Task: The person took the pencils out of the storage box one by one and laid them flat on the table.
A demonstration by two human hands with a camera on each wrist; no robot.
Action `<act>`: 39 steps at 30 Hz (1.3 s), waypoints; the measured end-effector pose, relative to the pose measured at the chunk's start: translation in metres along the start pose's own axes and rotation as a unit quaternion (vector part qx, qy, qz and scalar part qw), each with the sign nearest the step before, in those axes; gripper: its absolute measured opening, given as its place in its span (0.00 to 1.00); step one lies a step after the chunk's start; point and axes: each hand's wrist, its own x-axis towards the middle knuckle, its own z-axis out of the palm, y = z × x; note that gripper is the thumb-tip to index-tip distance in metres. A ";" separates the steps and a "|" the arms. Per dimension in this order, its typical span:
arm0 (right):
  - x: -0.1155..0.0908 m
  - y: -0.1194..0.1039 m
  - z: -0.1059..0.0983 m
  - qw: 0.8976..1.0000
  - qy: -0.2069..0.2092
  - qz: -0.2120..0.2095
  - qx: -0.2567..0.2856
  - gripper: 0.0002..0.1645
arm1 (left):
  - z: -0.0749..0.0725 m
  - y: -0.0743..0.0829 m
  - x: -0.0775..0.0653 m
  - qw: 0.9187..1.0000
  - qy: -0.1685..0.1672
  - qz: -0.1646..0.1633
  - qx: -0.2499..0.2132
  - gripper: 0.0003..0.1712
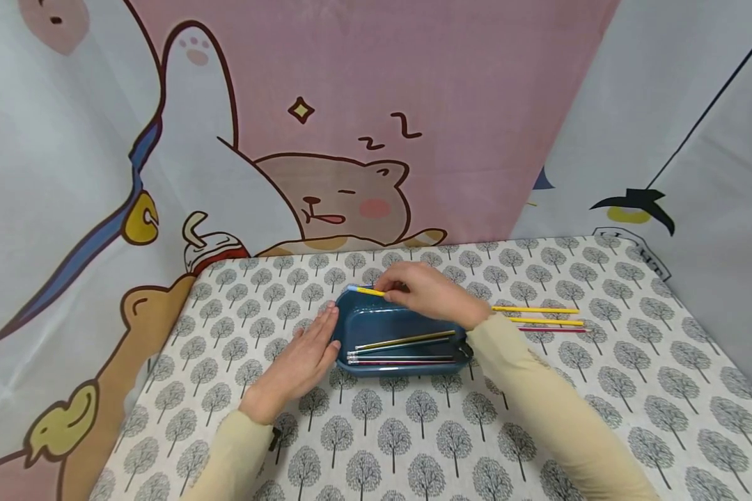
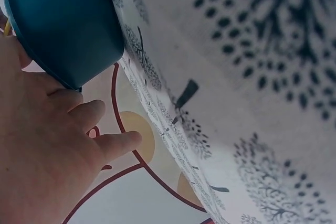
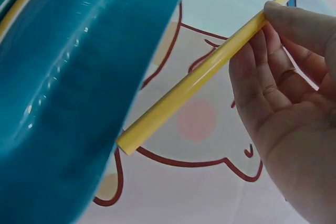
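A dark blue tray [image 1: 401, 321] with raised sides sits on the patterned cloth. My left hand [image 1: 303, 355] lies against its left end with extended fingers; the left wrist view shows the fingers [image 2: 47, 140] along the tray's rim. Over the far rim, my right hand [image 1: 423, 289] pinches a yellow pencil [image 1: 370, 291] between thumb and fingers. That pencil [image 3: 194, 82] slants beside the tray wall in the right wrist view, its pale tip beyond the thumb. Several pencils [image 1: 407, 339] lie lengthwise inside the tray, along its near side.
To the right of the tray, partly behind the right forearm, lie two yellow pencils [image 1: 548, 321] and a red one [image 1: 551, 330]. White cloth [image 1: 395, 431] printed with trees covers the table. A cartoon-printed curtain [image 1: 464, 104] hangs along the back and sides.
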 end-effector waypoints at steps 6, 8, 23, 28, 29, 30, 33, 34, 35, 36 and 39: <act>-0.010 -0.003 -0.011 1.000 0.024 -0.007 0.007 0.10 | 0.000 0.000 0.000 1.000 -0.001 0.003 0.001 0.36; -0.014 -0.005 -0.015 0.999 0.032 -0.008 0.004 0.10 | -0.001 0.000 -0.001 1.000 0.000 0.005 0.002 0.36; -0.049 -0.016 -0.041 0.997 0.078 -0.007 0.007 0.11 | 0.000 -0.001 0.001 1.000 0.001 0.006 0.001 0.36; -0.062 -0.011 -0.045 0.996 0.090 -0.013 0.008 0.11 | -0.001 0.000 0.001 1.000 -0.001 0.004 -0.001 0.36; -0.064 -0.010 -0.046 0.996 0.091 -0.012 0.009 0.11 | -0.001 0.000 0.001 1.000 -0.001 0.003 -0.001 0.36; -0.066 -0.008 -0.046 0.996 0.092 -0.010 0.010 0.12 | -0.001 0.001 0.000 1.000 -0.002 0.002 -0.002 0.36; -0.072 -0.004 -0.048 0.995 0.094 -0.002 0.014 0.12 | -0.002 0.001 0.000 1.000 -0.001 0.002 -0.001 0.36; -0.073 -0.003 -0.048 0.995 0.095 0.000 0.015 0.12 | -0.001 0.001 0.000 1.000 0.000 0.003 -0.001 0.36; -0.076 -0.003 -0.049 0.995 0.096 0.004 0.014 0.12 | -0.001 0.001 0.000 1.000 0.002 0.003 -0.001 0.36; -0.078 -0.002 -0.049 0.995 0.098 0.005 0.013 0.12 | -0.001 0.001 0.000 1.000 0.003 0.003 -0.001 0.36; -0.083 0.000 -0.052 0.995 0.104 0.006 0.008 0.12 | 0.000 0.001 0.000 1.000 0.007 0.003 0.001 0.36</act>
